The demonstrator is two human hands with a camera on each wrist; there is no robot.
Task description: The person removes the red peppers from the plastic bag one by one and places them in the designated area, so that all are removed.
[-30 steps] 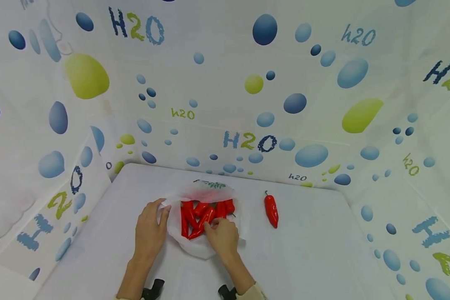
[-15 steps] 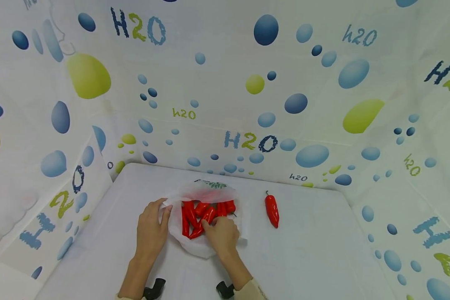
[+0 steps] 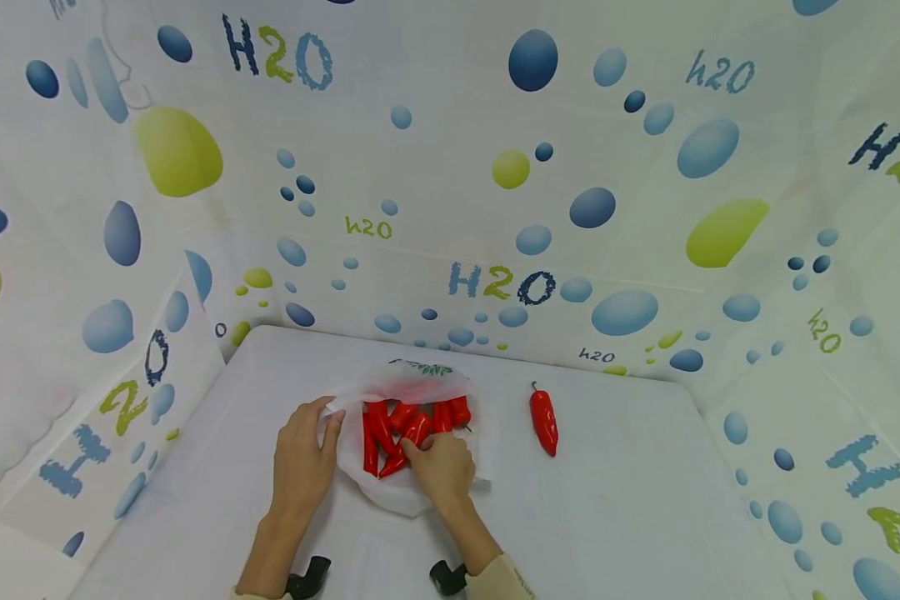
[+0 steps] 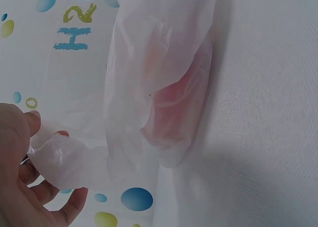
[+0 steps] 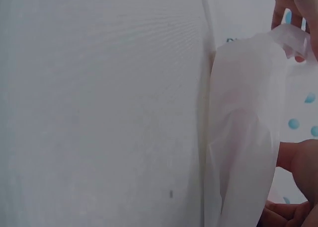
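A white, translucent plastic bag (image 3: 397, 498) lies on the table with its mouth spread, and several glossy red peppers (image 3: 381, 427) show inside. My left hand (image 3: 300, 454) pinches the bag's left rim between thumb and fingers; the left wrist view shows that hand (image 4: 22, 180) with a fold of plastic (image 4: 62, 162) in its grip. Reaching into the mouth from the front right, my right hand (image 3: 445, 473) has its thumb on a red pepper (image 3: 417, 427) and its fingers curled around it, fingertips hidden. The right wrist view has this hand (image 5: 300, 175) behind the bag's wall.
One red pepper (image 3: 543, 422) with a green stem lies on the white table (image 3: 630, 492), right of the bag. A white curtain (image 3: 450, 167) printed with blue and green drops surrounds the table at the back and sides. Black wrist mounts (image 3: 311, 577) show near the front edge.
My right hand has shifted slightly left inside the bag, its thumb now further over the pepper. The left hand keeps its pinch on the rim.
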